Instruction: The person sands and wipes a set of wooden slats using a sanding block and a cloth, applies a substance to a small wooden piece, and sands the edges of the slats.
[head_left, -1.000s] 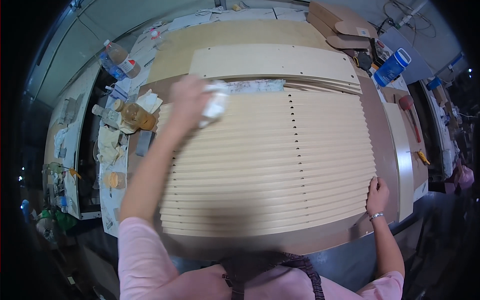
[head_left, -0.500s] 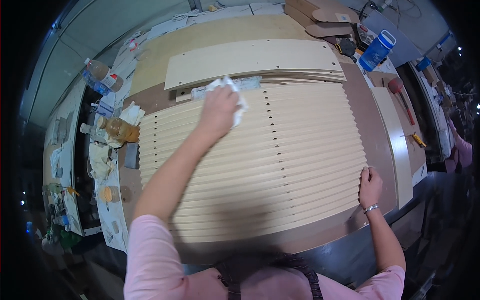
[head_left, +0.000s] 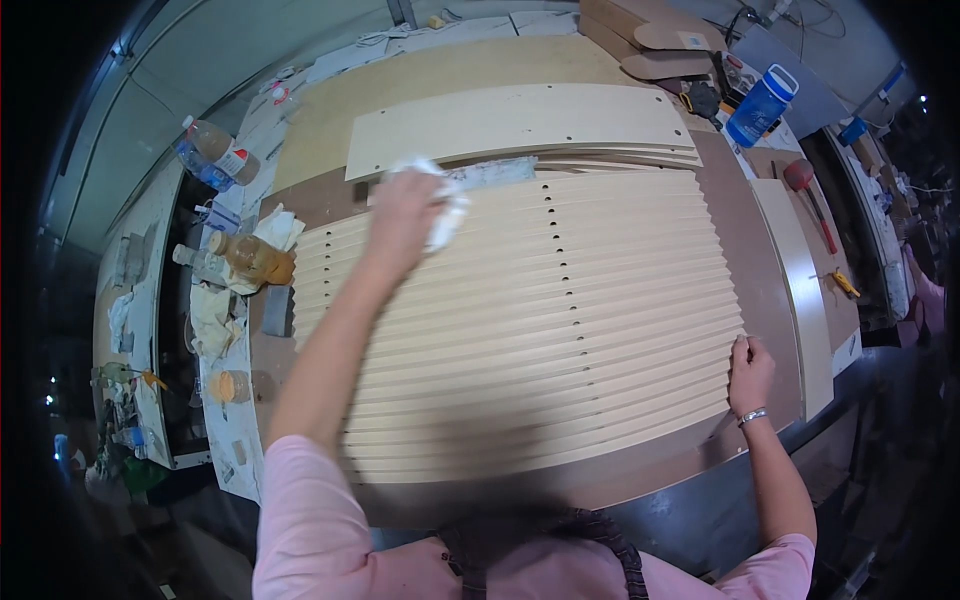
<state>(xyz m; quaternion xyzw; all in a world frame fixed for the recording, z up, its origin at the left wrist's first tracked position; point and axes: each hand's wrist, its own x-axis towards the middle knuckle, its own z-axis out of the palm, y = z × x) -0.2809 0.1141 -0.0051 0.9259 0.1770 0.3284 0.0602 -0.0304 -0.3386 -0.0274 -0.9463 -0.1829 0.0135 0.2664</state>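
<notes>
A row of overlapping pale wooden boards point(head_left: 470, 330), with small dark holes, spreads across the bench in front of me. My left hand point(head_left: 400, 222) presses a white cloth point(head_left: 446, 222) onto the far left part of the boards; the hand is blurred by motion. At the right ends of the boards, my right hand point(head_left: 752, 375) is closed, its fingertips against their edge. Whether anything small is pinched there is hidden. Beyond the row lie wider pale panels point(head_left: 520, 122) with holes near their edges, stacked flat.
At left stand a bottle of amber liquid point(head_left: 258, 260), clear plastic bottles point(head_left: 222, 150), rags point(head_left: 214, 318) and a grey block point(head_left: 277, 312). At right are a blue water bottle point(head_left: 762, 106), a red mallet point(head_left: 800, 176), a yellow-handled tool point(head_left: 845, 284) and a long pale board point(head_left: 800, 300). A cardboard box point(head_left: 640, 35) sits behind.
My left hand has slid the white cloth leftward across the far boards. My right hand stays at the boards' right edge. The whole view has shifted slightly.
</notes>
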